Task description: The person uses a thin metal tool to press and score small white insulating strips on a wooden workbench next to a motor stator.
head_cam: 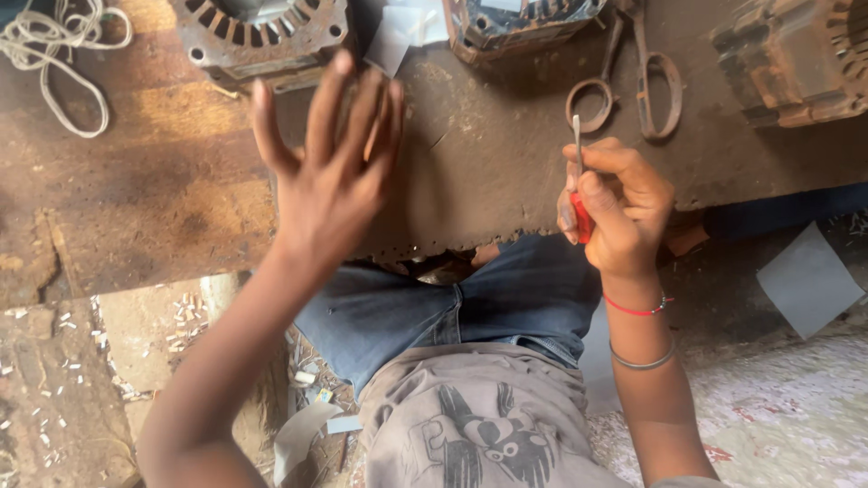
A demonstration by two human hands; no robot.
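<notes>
Right hand (624, 208) grips a red-handled screwdriver (579, 172) upright — left hand (330, 172) well apart, fingers spread, holding nothing.

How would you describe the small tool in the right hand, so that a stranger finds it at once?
Start at the dark worn workbench and go to its near edge on the right, where the right hand is closed. The screwdriver stands upright in it. Unlike the rusty scissors lying behind, it has a red handle and a thin pale shaft.
</notes>
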